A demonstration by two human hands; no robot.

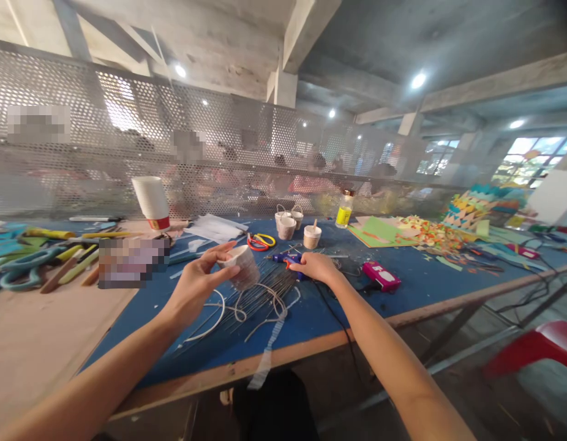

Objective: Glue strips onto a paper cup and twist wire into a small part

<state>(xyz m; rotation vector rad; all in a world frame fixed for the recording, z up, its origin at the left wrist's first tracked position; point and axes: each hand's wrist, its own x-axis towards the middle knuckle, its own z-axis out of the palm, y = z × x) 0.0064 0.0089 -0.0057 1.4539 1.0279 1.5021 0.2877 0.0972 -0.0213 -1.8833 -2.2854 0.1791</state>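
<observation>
Blue tabletop; yellow label unreadable; left hand holding cup, right hand gripping glue gun.

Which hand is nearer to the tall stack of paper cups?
Left: the left hand is in front of the stack, slightly right; the right hand is much farther right, at the glue gun.

Both bare forearms reach forward from the lower corners of the view, angled inward toward each other. The left hand is raised with its thumb and fingers spread apart in a curved grip, its wrist roughly in line with the forearm. The right hand is lower-set in its reach, knuckles up, fingers curled in a grasp and pointing leftward, the wrist bent inward.
</observation>
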